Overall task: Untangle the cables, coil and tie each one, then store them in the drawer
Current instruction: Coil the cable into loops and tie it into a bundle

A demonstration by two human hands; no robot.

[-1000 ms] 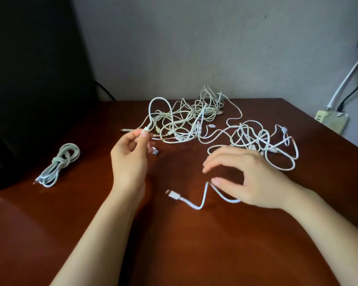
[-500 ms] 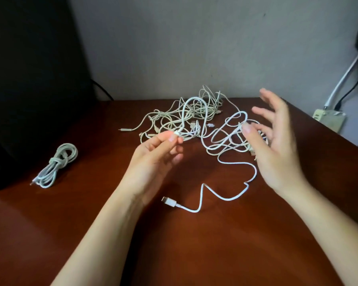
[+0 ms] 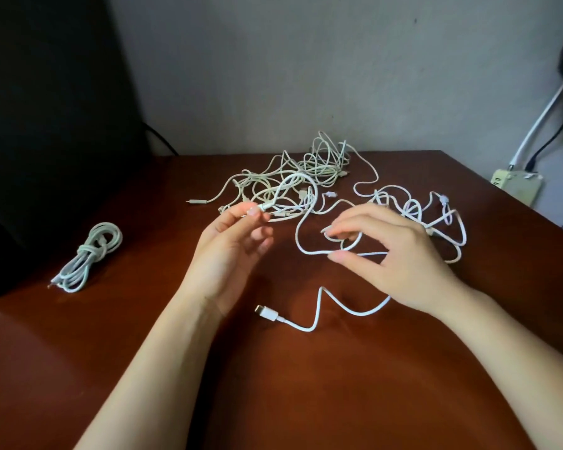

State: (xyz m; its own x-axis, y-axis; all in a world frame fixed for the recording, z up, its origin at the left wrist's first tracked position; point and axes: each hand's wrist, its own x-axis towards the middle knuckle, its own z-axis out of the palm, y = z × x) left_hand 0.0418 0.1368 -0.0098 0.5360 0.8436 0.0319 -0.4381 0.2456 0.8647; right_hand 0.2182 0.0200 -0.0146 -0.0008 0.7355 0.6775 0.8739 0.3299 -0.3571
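A big brown surface fills most of the view. A tall black box stands on its far left side. A pile of tangled cables lies at the back, spreading to the right.

The left hand is lifted in the middle and pinches one end of a white cable with its thumb and finger. The right hand is just beside it, with curled fingers holding a loop of the same cable.

A tied cable lies alone on the left, near the black box. The white cable's plug rests flat on the surface, near the left wrist.
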